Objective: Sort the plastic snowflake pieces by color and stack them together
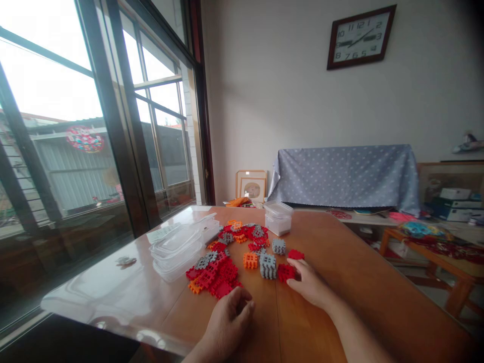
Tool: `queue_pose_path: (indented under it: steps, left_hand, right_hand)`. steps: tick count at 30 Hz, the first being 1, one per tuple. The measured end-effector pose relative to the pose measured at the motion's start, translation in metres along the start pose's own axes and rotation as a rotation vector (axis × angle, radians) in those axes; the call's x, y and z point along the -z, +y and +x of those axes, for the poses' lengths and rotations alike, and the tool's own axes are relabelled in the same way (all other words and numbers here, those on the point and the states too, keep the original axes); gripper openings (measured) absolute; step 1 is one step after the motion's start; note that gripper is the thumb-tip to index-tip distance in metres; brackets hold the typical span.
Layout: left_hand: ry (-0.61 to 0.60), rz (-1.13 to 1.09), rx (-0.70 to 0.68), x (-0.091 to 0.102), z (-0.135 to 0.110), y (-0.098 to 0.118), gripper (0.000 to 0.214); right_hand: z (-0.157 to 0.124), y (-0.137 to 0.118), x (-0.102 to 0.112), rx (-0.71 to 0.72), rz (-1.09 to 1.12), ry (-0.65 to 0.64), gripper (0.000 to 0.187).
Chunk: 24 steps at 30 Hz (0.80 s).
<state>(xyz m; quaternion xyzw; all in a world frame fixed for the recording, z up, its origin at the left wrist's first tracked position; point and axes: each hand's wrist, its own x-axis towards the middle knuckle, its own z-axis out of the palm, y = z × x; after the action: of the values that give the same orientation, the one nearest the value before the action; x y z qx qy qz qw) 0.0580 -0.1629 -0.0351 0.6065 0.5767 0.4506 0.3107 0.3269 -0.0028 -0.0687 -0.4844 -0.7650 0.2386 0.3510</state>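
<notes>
A heap of red, orange and grey plastic waffle blocks [227, 257] lies on the wooden table [340, 282]. My right hand [308, 282] rests flat on the table, its fingers spread and touching a red block [286, 272]. Just beyond it lie another red block [295, 254] and a grey block [268, 265]. My left hand [229, 320] sits at the near edge of the heap with its fingers curled together; whether anything is inside them is hidden.
Clear plastic boxes [177, 252] are stacked left of the heap, and a lidded clear tub [279, 218] stands behind it. A window runs along the left. A cloth-covered cabinet [344, 176] and a cluttered low table [434, 242] stand beyond the table.
</notes>
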Motion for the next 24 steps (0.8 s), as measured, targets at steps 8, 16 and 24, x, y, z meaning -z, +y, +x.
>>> queue_pose_path:
  steps: [8,16,24]
  left_hand:
    - [-0.034,0.128,-0.005,0.002,-0.001,0.008,0.030]
    - [-0.047,0.182,-0.045,0.005,0.000,0.013,0.025]
    - [-0.059,0.194,-0.048,0.007,0.001,0.011,0.023]
  right_hand:
    - [0.004,0.003,-0.001,0.010,-0.136,-0.055,0.074]
    - [0.001,-0.004,0.000,-0.018,-0.166,-0.048,0.069]
    - [0.000,-0.001,0.002,-0.008,-0.105,-0.048,0.062]
